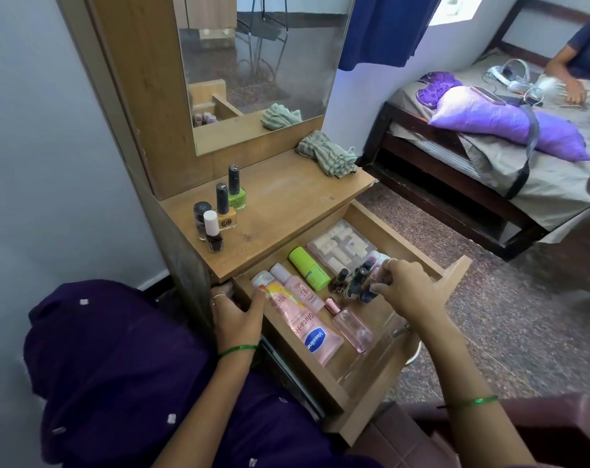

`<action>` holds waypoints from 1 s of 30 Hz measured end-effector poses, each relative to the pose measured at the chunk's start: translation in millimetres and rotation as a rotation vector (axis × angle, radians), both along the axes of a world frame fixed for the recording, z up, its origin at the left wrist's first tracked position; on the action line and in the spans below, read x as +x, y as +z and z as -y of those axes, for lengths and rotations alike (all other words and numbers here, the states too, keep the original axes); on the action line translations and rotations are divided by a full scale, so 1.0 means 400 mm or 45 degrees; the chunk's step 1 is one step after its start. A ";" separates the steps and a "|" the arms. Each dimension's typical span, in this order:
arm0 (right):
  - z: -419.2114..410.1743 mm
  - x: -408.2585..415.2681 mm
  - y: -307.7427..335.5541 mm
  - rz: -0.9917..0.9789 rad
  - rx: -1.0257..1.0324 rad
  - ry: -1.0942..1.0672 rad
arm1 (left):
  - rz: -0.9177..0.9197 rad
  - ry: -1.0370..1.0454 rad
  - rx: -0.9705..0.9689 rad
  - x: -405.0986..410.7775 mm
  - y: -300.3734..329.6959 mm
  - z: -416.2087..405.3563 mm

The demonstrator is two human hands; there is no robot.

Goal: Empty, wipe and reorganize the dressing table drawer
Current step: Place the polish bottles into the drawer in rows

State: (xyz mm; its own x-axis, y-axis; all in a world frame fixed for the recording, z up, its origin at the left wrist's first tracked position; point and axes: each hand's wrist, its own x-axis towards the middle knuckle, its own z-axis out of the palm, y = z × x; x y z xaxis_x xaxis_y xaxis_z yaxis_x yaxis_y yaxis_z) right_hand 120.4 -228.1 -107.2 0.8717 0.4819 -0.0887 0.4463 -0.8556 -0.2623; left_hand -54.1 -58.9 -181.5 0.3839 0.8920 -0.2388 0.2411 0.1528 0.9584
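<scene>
Wooden drawer (361, 376): pulled open, still full of bottles and tubes.
Right hand (405, 288): fingers pinched on small polish bottles (357, 282) mid-drawer.
Left hand (238, 314): loosely curled on the drawer's left edge, thumb touching a tube (270, 288).
Step tip: lift few bottles, upright, onto the top (287, 201) beside those standing there.
Cloth (327, 157): waits on the top, well apart.

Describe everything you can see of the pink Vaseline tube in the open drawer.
The Vaseline tube is a soft pink squeeze tube that looks like plastic, lying flat on its side in the open drawer, along its left part. A blue oval logo with white lettering sits near its wide crimped end, which points toward the person; more lettering runs up its body. The cap end is hidden among other tubes. A paler orange-and-white tube lies against its left side, and a clear pink bottle lies just to its right. Neither hand touches it.
</scene>
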 end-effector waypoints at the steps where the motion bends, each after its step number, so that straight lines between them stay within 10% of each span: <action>1: -0.001 0.001 -0.010 0.014 -0.011 0.004 | 0.001 0.001 -0.001 0.000 0.000 0.001; 20: -0.005 -0.028 0.084 0.187 0.221 0.049 | -0.004 0.003 -0.033 -0.001 0.016 0.005; 30: -0.234 -0.229 0.189 -0.025 0.460 0.751 | -0.010 -0.011 -0.043 -0.003 0.018 0.004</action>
State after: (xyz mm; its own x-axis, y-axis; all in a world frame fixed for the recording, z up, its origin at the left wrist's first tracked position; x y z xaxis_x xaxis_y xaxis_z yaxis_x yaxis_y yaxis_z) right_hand 28.8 -134.5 -31.7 0.4548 0.8772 0.1536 0.8024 -0.3289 -0.4979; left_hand -55.2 -60.6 -174.1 0.3896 0.8800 -0.2718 0.2504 0.1827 0.9507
